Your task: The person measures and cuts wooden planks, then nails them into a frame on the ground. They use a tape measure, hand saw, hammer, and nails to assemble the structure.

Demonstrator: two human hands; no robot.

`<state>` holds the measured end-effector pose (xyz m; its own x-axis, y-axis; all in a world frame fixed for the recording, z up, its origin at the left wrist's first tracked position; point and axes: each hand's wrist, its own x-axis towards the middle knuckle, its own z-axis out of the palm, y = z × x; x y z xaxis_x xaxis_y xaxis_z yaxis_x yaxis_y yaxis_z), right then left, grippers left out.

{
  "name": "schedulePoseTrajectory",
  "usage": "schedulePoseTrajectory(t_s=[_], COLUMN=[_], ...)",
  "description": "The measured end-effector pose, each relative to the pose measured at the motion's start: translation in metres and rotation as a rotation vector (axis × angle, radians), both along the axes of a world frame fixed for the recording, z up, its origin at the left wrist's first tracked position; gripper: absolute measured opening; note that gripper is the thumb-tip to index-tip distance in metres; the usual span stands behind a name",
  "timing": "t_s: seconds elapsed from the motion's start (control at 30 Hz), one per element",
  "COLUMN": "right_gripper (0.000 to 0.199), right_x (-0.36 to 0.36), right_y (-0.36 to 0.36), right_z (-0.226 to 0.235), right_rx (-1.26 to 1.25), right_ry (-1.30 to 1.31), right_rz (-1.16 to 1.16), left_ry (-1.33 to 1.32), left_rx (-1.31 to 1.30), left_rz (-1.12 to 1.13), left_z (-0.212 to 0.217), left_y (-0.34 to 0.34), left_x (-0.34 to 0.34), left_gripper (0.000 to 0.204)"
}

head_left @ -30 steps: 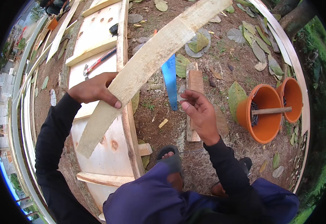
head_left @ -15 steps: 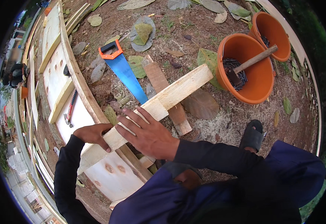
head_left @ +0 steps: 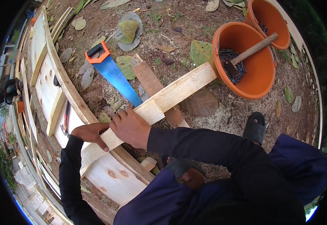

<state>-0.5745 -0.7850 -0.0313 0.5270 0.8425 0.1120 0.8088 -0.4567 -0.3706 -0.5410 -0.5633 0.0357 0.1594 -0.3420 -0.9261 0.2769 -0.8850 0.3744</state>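
Note:
A pale wooden board [head_left: 188,87] lies slantwise, with a step in its near edge at mid-length. Its lower left part crosses the curved rim of a long wood-framed panel [head_left: 114,176]. My left hand [head_left: 90,134] grips the board above that rim, thumb on its upper face and the other fingers mostly hidden. Close beside it, my right hand [head_left: 131,127] is closed over the board, fingers bent across the far edge. Beneath the board's right part runs a brown, rough plank [head_left: 148,77]. A handsaw [head_left: 114,77] with a blue blade lies just beyond.
An orange bucket [head_left: 251,90] at the right holds nails [head_left: 229,56] and a wooden-handled hammer [head_left: 255,49]. Behind it stands a second orange bucket [head_left: 279,35]. A red-handled claw hammer [head_left: 66,117] rests on the panel. Large leaves [head_left: 201,103] litter the soil. My sandalled foot [head_left: 255,129] is at the right.
My right hand has slid left and down along the board, from flat with fingers spread to fingers bent over it. My left hand keeps its place. The view has shifted slightly.

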Motion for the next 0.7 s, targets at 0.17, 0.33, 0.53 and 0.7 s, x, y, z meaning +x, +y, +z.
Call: schedulePoseTrajectory(t_s=[0.17, 0.33, 0.53, 0.7], right_gripper=[0.033, 0.036, 0.039, 0.042], right_x=[0.012, 0.02, 0.022, 0.022], right_y=[0.006, 0.005, 0.001, -0.003], right_z=[-0.014, -0.009, -0.009, -0.01], right_rx=[0.118, 0.136, 0.172, 0.147], right_ry=[0.04, 0.105, 0.13, 0.127], right_rz=[-0.006, 0.031, 0.033, 0.056], left_ry=[0.08, -0.004, -0.513, -0.914], left_rx=[-0.051, -0.104, 0.071, 0.282], left_rz=[0.057, 0.075, 0.092, 0.099], left_z=[-0.01, -0.011, 0.029, 0.009], left_y=[0.009, 0.019, -0.03, -0.062], left_x=[0.006, 0.0, -0.047, -0.077], left_gripper=[0.091, 0.099, 0.114, 0.095])
